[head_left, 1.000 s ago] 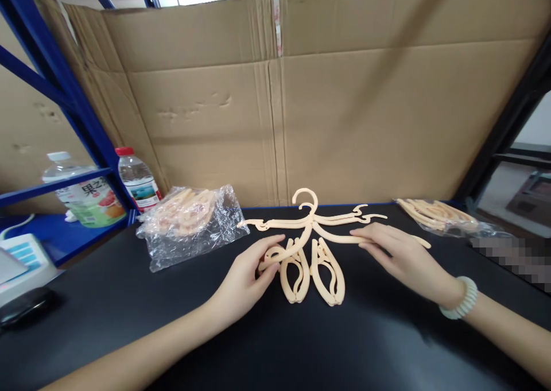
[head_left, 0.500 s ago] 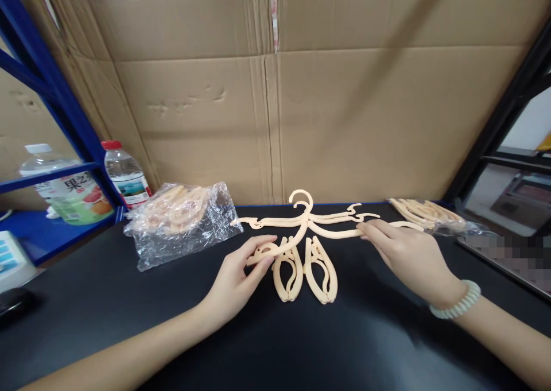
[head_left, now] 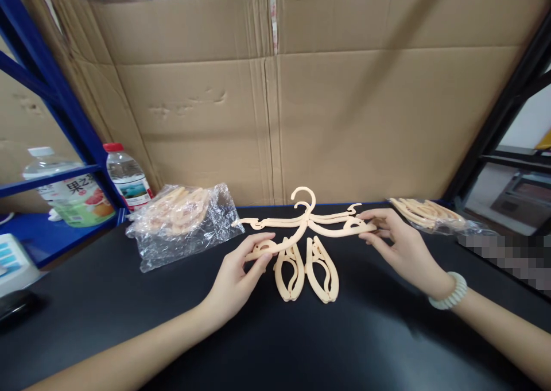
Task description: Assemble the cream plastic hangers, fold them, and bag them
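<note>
A cream folding hanger [head_left: 331, 231] is held tilted above the table, its hook pointing away from me. My left hand [head_left: 230, 282] pinches the end of its left arm between thumb and fingers. At the other side, my right hand [head_left: 402, 247] grips the end of the right arm, where the short end piece is folded inward. Just behind lies an unfolded hanger [head_left: 279, 222] of the same kind, its hook partly overlapped by the held one. Two folded hangers [head_left: 282, 285] [head_left: 331, 273] rest side by side, below the held one in view.
A clear plastic bag [head_left: 172, 247] of folded hangers lies at the left, and another bagged bundle [head_left: 426, 212] at the back right. Bottles [head_left: 129, 175] stand by the blue shelf frame [head_left: 64, 115]. Cardboard [head_left: 365, 121] walls off the back of the black table [head_left: 336, 345].
The outer piece of the hanger's right arm has swung from stretched outward to folded inward. My right hand has shifted slightly left and up; my left hand stays about where it was.
</note>
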A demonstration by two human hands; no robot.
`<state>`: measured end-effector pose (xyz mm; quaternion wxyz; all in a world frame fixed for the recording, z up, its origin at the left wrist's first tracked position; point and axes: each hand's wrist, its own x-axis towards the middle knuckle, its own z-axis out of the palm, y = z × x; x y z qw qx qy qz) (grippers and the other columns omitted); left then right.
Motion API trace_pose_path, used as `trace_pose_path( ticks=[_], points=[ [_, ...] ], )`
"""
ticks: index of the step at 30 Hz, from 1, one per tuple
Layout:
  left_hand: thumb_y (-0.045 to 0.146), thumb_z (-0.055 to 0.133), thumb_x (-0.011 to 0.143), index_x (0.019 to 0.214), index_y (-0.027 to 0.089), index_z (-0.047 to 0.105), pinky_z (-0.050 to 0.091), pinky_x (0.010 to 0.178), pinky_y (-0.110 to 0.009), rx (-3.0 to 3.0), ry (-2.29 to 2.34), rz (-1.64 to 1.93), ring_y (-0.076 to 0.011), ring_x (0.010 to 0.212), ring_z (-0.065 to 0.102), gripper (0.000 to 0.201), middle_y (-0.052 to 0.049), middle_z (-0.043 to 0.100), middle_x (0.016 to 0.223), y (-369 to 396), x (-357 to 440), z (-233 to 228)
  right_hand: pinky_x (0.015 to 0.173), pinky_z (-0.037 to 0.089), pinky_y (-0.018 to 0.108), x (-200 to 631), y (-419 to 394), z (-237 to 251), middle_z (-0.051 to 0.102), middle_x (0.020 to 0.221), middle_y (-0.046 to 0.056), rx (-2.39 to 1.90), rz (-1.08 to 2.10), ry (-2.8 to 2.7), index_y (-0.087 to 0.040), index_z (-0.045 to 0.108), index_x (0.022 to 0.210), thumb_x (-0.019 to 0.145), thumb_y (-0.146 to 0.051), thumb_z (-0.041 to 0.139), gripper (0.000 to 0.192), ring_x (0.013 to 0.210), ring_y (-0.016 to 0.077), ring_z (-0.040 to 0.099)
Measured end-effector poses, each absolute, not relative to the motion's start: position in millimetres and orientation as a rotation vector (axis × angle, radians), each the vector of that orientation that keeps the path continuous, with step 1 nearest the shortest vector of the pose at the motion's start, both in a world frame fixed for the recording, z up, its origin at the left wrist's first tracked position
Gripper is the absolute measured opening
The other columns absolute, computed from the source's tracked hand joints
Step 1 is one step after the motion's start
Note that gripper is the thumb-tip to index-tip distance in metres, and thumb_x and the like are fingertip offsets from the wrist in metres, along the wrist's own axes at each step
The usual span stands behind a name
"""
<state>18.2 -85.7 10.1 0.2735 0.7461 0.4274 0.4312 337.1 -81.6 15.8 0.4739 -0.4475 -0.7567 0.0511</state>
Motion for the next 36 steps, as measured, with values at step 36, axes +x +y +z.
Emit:
trace_pose_path(
  ticks=[36],
  points=[
    [0.03, 0.071, 0.082, 0.095, 0.016, 0.064, 0.054, 0.076, -0.029, 1.512, 0.859, 1.089, -0.0175, 0.085, 0.063, 0.02, -0.005, 0.068, 0.089, -122, 52, 28, 0.082, 0.057, 0.031, 285, -126, 25, 0.054, 0.12, 0.006, -0.702, 1.278, -2.025, -0.035, 0.057, 0.131, 0.094, -0.03, 0.055, 0.037, 0.09, 0.0134, 0.064]
  ],
)
